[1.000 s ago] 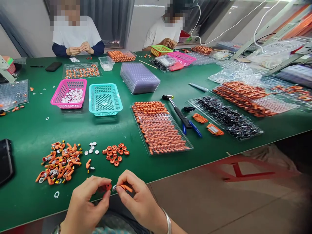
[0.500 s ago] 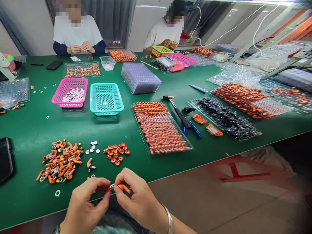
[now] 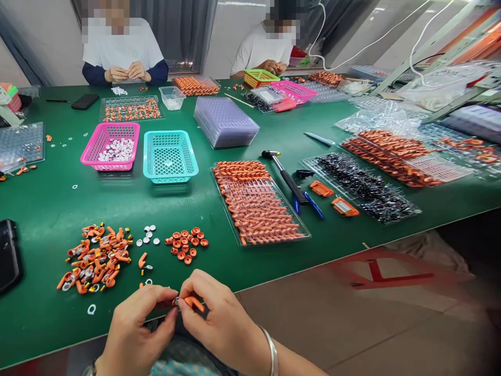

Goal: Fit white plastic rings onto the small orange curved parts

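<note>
A small orange curved part (image 3: 193, 302) with a silvery ring end is pinched between both hands' fingertips, above the surface's near edge.

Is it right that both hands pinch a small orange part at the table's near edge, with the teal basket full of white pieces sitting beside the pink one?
Not quite. In the head view the teal basket is empty; the white pieces lie in the pink basket beside it. The rest holds: the left hand and right hand pinch a small orange part at the table's near edge.

Matt green table (image 3: 58, 209), plastic baskets (image 3: 169, 156)
</note>
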Demonstrator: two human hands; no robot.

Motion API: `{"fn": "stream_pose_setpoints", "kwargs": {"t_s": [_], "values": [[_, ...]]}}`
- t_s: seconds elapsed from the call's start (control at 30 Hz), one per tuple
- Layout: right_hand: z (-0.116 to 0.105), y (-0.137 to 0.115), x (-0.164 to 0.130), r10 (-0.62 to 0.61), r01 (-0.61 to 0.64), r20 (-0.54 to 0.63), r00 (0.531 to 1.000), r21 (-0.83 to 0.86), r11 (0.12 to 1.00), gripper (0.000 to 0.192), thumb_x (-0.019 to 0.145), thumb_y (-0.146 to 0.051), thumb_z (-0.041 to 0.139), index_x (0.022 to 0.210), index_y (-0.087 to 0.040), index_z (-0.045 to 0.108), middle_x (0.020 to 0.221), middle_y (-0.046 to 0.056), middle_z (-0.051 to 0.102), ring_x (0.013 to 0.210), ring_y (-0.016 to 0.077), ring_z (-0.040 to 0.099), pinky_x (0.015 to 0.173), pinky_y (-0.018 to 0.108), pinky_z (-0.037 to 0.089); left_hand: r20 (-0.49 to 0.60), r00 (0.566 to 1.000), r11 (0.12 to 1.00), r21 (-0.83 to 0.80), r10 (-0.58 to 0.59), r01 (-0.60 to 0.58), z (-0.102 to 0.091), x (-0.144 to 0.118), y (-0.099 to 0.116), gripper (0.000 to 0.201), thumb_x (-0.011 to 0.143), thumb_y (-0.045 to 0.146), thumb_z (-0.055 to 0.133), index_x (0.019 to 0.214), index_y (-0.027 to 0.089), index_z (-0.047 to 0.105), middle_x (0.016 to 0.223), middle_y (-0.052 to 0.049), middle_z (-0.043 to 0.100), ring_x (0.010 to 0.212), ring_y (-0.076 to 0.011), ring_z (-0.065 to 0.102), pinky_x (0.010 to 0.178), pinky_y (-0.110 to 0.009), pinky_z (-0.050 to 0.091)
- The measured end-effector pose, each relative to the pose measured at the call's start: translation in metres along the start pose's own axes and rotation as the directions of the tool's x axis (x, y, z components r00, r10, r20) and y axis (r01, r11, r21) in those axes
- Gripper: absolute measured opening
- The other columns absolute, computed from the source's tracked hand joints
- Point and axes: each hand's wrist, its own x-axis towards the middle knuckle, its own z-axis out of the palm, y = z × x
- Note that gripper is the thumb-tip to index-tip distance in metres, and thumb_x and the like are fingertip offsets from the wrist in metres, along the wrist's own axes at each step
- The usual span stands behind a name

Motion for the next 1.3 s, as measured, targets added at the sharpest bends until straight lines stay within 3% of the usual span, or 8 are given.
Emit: {"fn": "stream_pose_setpoints", "kwargs": {"t_s": [0.23, 0.57, 0.77, 1.07, 1.3], "values": [[0.001, -0.002, -0.002, 0.027, -0.026, -0.013, 1.0, 0.086, 0.996, 0.01, 0.085, -0.015, 0.05, 0.078, -0.019, 0.054, 0.072, 0.0, 0.053, 0.065, 0.0145, 0.051, 0.058, 0.025, 0.04, -0.015, 0.999, 0.996, -0.076, -0.036, 0.035, -0.005, 0.005, 0.004, 0.015, 0.075, 0.012, 0.07, 0.088, 0.02, 0.074, 0.075, -0.001, 0.077, 0.057, -0.0134, 0.072, 0.057, -0.017, 0.059], [-0.009, -0.004, -0.001, -0.006, -0.012, 0.084, 0.996, 0.206, 0.979, 0.005, 0.089, -0.018, 0.053, 0.086, -0.019, 0.056, 0.08, 0.001, 0.056, 0.07, 0.0137, 0.053, 0.064, 0.024, 0.042, -0.034, 0.992, 0.977, -0.18, -0.122, 0.114, -0.009, 0.0, 0.004, 0.021, 0.072, 0.013, 0.076, 0.088, 0.026, 0.077, 0.079, 0.002, 0.08, 0.067, -0.015, 0.075, 0.064, -0.015, 0.06], [-0.011, -0.005, -0.003, -0.033, 0.01, 0.104, 0.994, 0.208, 0.978, 0.005, 0.09, -0.016, 0.052, 0.088, -0.019, 0.055, 0.083, 0.003, 0.058, 0.074, 0.0147, 0.055, 0.066, 0.025, 0.044, 0.046, 0.987, 0.948, -0.274, -0.156, 0.162, -0.009, 0.0, 0.003, 0.022, 0.074, 0.013, 0.076, 0.09, 0.027, 0.077, 0.08, 0.001, 0.079, 0.064, -0.0161, 0.075, 0.06, -0.018, 0.061], [-0.009, -0.01, -0.006, -0.051, 0.048, 0.114, 0.992, 0.028, 0.998, 0.013, 0.093, -0.013, 0.043, 0.085, -0.02, 0.05, 0.08, 0.004, 0.055, 0.07, 0.0166, 0.052, 0.063, 0.027, 0.043, -0.076, 0.996, 0.997, -0.044, 0.054, -0.058, -0.007, -0.004, 0.007, 0.019, 0.077, 0.011, 0.073, 0.091, 0.024, 0.073, 0.079, 0.001, 0.077, 0.066, -0.0134, 0.074, 0.066, -0.015, 0.06], [-0.012, -0.008, -0.002, -0.043, 0.041, 0.12, 0.992, 0.018, 0.999, 0.013, 0.091, -0.013, 0.043, 0.083, -0.02, 0.049, 0.078, 0.003, 0.054, 0.069, 0.0167, 0.052, 0.061, 0.027, 0.041, -0.047, 0.999, 0.998, -0.068, -0.004, 0.0, -0.008, -0.004, 0.004, 0.017, 0.077, 0.013, 0.072, 0.09, 0.024, 0.073, 0.078, 0.002, 0.078, 0.064, -0.0135, 0.074, 0.061, -0.014, 0.059]]}}
